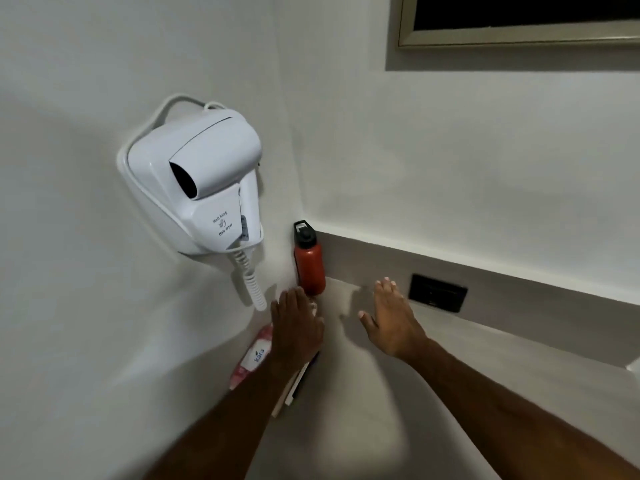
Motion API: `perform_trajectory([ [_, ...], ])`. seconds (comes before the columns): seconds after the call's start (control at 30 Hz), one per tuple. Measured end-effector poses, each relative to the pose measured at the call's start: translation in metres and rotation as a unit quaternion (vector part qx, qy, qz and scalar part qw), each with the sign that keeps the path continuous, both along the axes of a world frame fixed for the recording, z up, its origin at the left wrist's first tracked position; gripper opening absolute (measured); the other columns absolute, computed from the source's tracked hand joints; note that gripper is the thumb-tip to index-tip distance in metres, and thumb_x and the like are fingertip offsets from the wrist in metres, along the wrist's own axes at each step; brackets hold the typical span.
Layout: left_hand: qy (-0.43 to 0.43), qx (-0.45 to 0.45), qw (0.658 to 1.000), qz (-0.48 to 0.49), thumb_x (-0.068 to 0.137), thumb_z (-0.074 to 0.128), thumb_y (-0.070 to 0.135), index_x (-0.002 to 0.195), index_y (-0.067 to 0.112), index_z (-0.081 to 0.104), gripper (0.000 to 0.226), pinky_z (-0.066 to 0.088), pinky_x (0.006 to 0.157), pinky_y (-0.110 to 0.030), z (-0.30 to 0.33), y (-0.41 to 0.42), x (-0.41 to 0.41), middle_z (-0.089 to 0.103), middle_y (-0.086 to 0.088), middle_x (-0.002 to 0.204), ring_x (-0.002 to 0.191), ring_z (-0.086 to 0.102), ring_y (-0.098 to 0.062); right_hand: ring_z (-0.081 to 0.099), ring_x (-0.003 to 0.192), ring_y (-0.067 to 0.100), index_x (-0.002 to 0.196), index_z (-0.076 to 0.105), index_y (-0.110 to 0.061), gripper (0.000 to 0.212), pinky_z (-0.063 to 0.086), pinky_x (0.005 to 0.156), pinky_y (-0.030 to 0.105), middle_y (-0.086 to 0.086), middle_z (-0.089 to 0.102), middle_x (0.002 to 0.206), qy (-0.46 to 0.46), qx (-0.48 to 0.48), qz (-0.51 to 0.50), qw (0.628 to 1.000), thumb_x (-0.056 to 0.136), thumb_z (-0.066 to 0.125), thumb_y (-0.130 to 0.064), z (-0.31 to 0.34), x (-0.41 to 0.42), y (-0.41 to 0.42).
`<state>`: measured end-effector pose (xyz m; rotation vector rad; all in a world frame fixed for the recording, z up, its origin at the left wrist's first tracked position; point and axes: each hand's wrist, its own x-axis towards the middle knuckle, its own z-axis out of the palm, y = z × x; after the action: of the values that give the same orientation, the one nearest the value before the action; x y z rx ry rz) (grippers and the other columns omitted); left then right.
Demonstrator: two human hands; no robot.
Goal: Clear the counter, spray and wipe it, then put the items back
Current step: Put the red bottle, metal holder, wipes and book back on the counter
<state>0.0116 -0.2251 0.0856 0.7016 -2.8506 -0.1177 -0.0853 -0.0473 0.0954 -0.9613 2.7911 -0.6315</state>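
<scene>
A pale grey counter runs into a white-walled corner, with a low ledge along its far edge and a black socket plate set into the face of that ledge. High on the right wall hangs a framed dark panel, only its lower part in sight. On the left wall a white hair dryer sits in its holder, its coiled cord hanging down toward the counter.

Right in the corner stands a red bottle with a black cap, upright, close against the left wall. Just near of it lies a pink wipes pack along the left wall, and beside that a thin white and dark flat thing, mostly hidden under the forearm; I can't tell what it is.

The left hand reaches over these items, palm down, fingers curled at something small and pale just below the bottle; whether it grips it I cannot tell. The right hand hovers over bare counter, open and flat, fingers spread, holding nothing, between the bottle and the socket plate.
</scene>
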Motion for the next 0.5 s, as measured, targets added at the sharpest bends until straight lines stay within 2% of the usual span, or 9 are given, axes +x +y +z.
perform_trajectory([
  [0.2,0.011,0.068,0.997,0.029,0.092,0.05,0.04,0.148,-0.001,0.022,0.074,0.025,0.116,-0.04,-0.005,-0.033,-0.022,0.032,-0.019,0.151,0.139,0.03,-0.032,0.006,0.153,0.034,0.155,0.011,-0.004,0.073,0.011,0.125,0.043,0.02,0.009,0.164,-0.029,-0.034,0.025,0.999,0.1,0.046,-0.036,0.025,-0.019,-0.059],
  [0.3,0.012,0.085,0.996,0.03,0.091,0.049,0.038,0.145,-0.003,0.026,0.071,0.029,0.114,-0.037,-0.006,-0.046,-0.043,0.037,-0.02,0.148,0.136,0.035,-0.032,0.017,0.151,0.034,0.15,0.022,-0.005,0.065,0.018,0.124,0.047,0.019,0.022,0.16,-0.036,-0.052,0.029,0.998,0.098,0.048,-0.034,0.032,-0.035,-0.087],
  [0.4,0.034,0.122,0.991,0.04,0.087,0.054,0.03,0.136,0.001,0.038,0.06,0.036,0.107,-0.034,-0.013,-0.061,-0.063,0.048,-0.016,0.137,0.126,0.045,-0.027,0.045,0.129,0.034,0.134,0.04,-0.009,0.048,0.037,0.111,0.049,0.016,0.049,0.136,-0.03,-0.065,0.02,0.997,0.096,0.046,-0.037,0.032,-0.058,-0.115],
  [0.47,0.038,0.169,0.984,0.048,0.089,0.056,0.028,0.142,-0.001,0.034,0.063,0.032,0.113,-0.036,-0.022,-0.071,-0.075,0.043,-0.02,0.144,0.135,0.039,-0.03,0.054,0.112,0.031,0.127,0.045,-0.009,0.043,0.046,0.098,0.042,0.014,0.055,0.122,-0.061,-0.069,0.009,0.996,0.095,0.048,-0.038,0.028,-0.071,-0.136],
  [0.5,0.041,0.198,0.978,0.048,0.091,0.056,0.027,0.145,-0.001,0.03,0.066,0.03,0.116,-0.037,-0.028,-0.074,-0.081,0.04,-0.02,0.148,0.139,0.035,-0.031,0.056,0.11,0.031,0.128,0.046,-0.009,0.044,0.046,0.094,0.038,0.014,0.057,0.122,-0.085,-0.077,0.003,0.993,0.095,0.05,-0.037,0.025,-0.076,-0.147],
])
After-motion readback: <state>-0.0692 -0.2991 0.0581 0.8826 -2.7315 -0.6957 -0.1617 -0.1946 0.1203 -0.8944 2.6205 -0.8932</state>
